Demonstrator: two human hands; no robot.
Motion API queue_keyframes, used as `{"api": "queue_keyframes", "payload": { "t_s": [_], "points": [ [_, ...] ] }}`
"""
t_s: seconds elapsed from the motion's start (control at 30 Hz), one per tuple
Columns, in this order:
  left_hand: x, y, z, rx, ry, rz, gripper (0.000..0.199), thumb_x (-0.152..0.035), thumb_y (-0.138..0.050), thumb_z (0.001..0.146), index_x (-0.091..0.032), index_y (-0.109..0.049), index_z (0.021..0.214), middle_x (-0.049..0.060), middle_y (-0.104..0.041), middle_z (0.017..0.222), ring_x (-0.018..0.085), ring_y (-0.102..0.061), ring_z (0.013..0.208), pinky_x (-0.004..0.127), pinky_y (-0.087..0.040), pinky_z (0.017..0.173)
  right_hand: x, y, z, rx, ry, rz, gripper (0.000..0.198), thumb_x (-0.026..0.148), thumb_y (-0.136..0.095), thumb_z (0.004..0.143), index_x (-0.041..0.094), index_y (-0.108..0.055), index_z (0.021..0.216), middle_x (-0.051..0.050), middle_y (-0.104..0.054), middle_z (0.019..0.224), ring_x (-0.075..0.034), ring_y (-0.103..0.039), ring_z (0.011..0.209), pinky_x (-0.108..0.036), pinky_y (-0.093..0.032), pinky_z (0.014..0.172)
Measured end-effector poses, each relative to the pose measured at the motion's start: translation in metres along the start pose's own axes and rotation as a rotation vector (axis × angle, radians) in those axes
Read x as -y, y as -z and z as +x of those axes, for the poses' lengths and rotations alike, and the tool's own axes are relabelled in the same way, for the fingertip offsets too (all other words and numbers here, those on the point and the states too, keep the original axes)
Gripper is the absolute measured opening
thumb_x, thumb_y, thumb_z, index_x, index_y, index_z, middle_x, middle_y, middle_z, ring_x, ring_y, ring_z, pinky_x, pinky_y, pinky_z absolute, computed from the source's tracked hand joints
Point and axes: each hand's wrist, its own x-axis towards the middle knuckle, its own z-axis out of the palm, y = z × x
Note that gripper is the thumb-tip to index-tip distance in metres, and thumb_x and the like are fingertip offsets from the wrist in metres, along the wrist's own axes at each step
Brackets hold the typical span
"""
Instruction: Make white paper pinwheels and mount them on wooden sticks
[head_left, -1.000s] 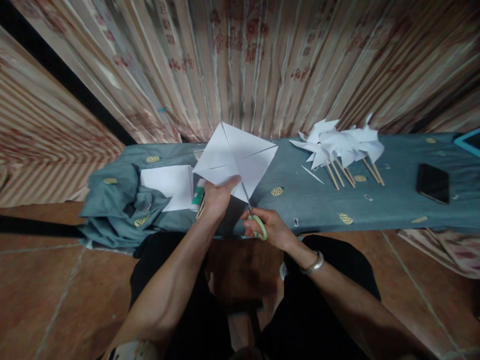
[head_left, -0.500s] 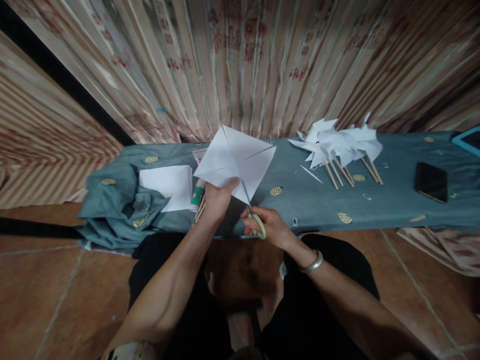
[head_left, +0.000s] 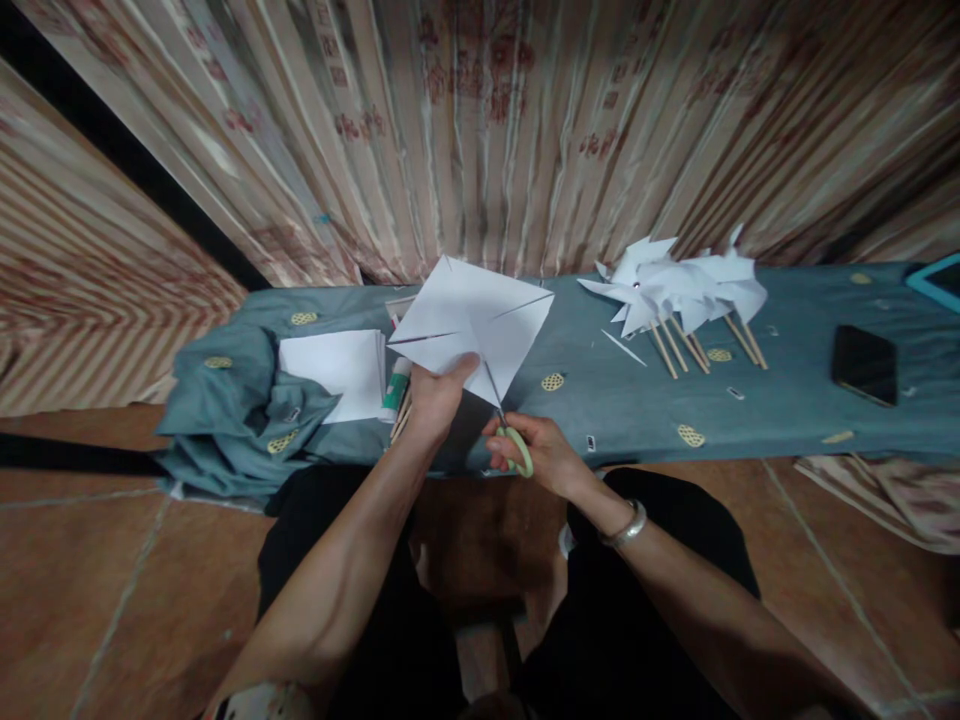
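Note:
A square white sheet of paper (head_left: 480,300) is held up over the cloth, turned with one corner toward me. Slits run inward from its corners. My left hand (head_left: 444,395) grips its lower left part, thumb on top and the other fingers hidden beneath. Green-handled scissors (head_left: 517,452) are in my right hand (head_left: 541,452), fingers through and around the handles. Their blades lie at the near corner of the sheet, pointing in toward its middle.
A stack of white paper (head_left: 334,365), a green-and-white tube (head_left: 395,390) and wooden sticks (head_left: 402,418) lie left on the grey-green cloth (head_left: 630,420). Several paper pinwheels (head_left: 679,285) on sticks, a paper sliver (head_left: 622,348), a black phone (head_left: 864,365) and a blue-edged object (head_left: 934,285) lie right.
The paper has tilted slightly, its far corner dipping a little and the left slit showing wider. Both hands and the scissors stay almost in place.

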Motion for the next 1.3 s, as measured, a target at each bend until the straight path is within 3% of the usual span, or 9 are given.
{"api": "queue_keyframes", "payload": {
  "t_s": [0.4,1.0,1.3],
  "points": [
    [0.0015,-0.001,-0.0025,0.028,0.014,-0.013,0.046,-0.025,-0.076,0.056,-0.016,-0.069,0.101,0.007,-0.074,0.09,0.023,-0.068,0.083,0.034,-0.052,0.079,0.0007,0.0017,-0.0003,-0.005,0.022,-0.008,0.037,0.051,-0.073,0.071,0.018,-0.065,0.086,0.002,-0.064,0.059,-0.009,-0.057,0.051,-0.02,-0.045,0.05],
    [0.0,-0.0017,-0.0044,0.039,0.048,0.005,0.046,-0.027,-0.076,0.055,-0.015,-0.068,0.1,0.009,-0.073,0.094,0.023,-0.067,0.083,0.035,-0.052,0.078,0.0019,0.0016,0.0026,-0.038,-0.017,0.031,0.041,0.051,-0.077,0.065,0.017,-0.066,0.086,0.002,-0.063,0.057,-0.01,-0.056,0.05,-0.023,-0.044,0.05],
    [0.0017,-0.0033,-0.0071,0.059,0.049,-0.007,0.045,-0.028,-0.076,0.054,-0.014,-0.068,0.096,0.007,-0.072,0.088,0.021,-0.065,0.077,0.033,-0.052,0.073,0.0057,0.0029,0.0016,-0.034,-0.014,0.058,0.047,0.049,-0.078,0.065,0.017,-0.064,0.095,0.002,-0.064,0.058,-0.011,-0.059,0.051,-0.021,-0.044,0.048]
  ]
}}
